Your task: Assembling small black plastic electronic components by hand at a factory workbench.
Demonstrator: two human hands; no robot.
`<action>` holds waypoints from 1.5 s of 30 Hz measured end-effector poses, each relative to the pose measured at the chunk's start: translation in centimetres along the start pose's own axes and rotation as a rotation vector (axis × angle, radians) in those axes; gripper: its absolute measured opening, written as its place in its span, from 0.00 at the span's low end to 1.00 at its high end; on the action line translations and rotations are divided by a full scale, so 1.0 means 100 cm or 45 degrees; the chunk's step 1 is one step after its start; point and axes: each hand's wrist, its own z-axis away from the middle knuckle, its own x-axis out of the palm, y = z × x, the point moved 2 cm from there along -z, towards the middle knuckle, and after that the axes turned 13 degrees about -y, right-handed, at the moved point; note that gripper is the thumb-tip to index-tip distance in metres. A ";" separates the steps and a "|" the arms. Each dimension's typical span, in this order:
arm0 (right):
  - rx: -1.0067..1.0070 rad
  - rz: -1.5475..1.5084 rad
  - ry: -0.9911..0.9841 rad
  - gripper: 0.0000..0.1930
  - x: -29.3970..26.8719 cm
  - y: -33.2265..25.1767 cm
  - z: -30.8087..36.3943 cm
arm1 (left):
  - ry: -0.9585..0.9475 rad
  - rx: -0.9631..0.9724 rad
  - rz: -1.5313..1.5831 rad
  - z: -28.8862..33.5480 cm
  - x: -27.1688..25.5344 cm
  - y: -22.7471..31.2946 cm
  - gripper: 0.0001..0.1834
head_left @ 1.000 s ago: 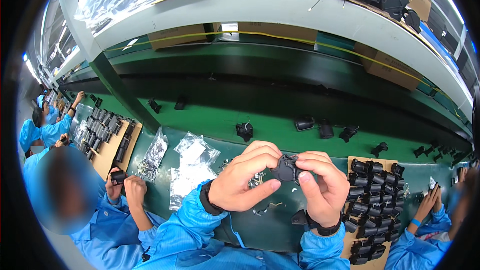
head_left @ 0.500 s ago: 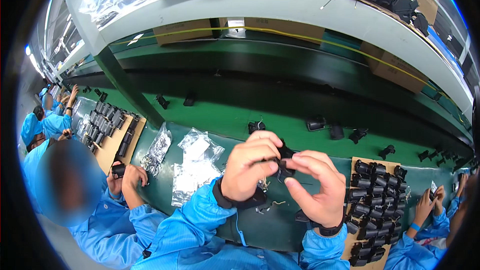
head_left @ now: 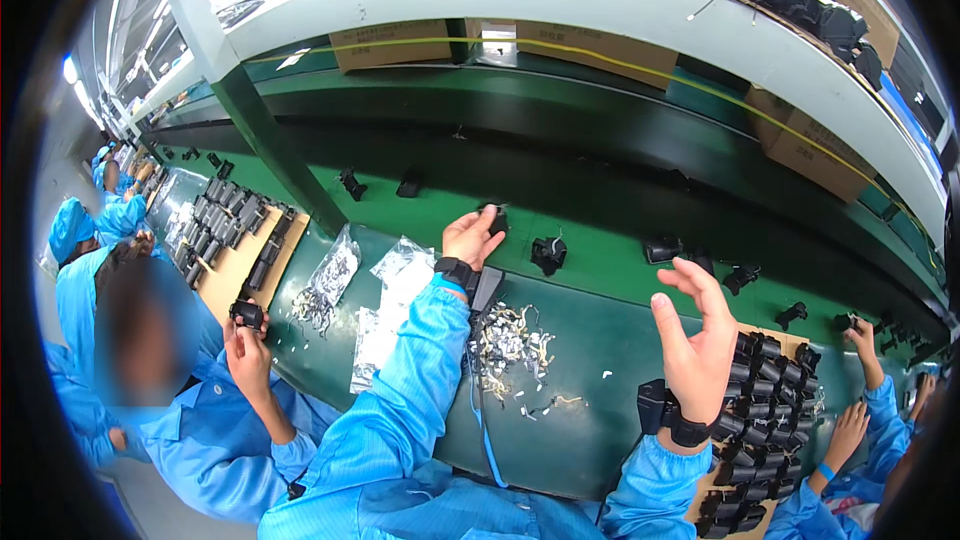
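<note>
Your left hand pinches a partly hidden black plastic housing over the green belt — likely light, stiff and a little slick, best held by its solid outer sides — while your right hand hangs empty, thumb and fingers spread.

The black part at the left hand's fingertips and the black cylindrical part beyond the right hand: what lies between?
In the head view, one irregular black part lies between them, on the green strip.
</note>
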 end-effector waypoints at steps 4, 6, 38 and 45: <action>-0.016 0.043 -0.213 0.16 0.020 0.010 -0.008 | -0.011 -0.034 -0.077 -0.004 0.001 -0.009 0.17; -0.068 0.168 -0.432 0.13 0.033 0.026 -0.011 | -0.012 -0.062 -0.171 0.002 0.015 -0.009 0.22; -0.765 -0.130 -0.230 0.11 0.008 -0.038 0.023 | -1.575 -0.027 -0.657 0.215 0.152 0.115 0.19; -0.710 0.187 -0.198 0.13 0.000 -0.032 0.017 | -1.386 0.203 -0.769 0.224 0.161 0.109 0.07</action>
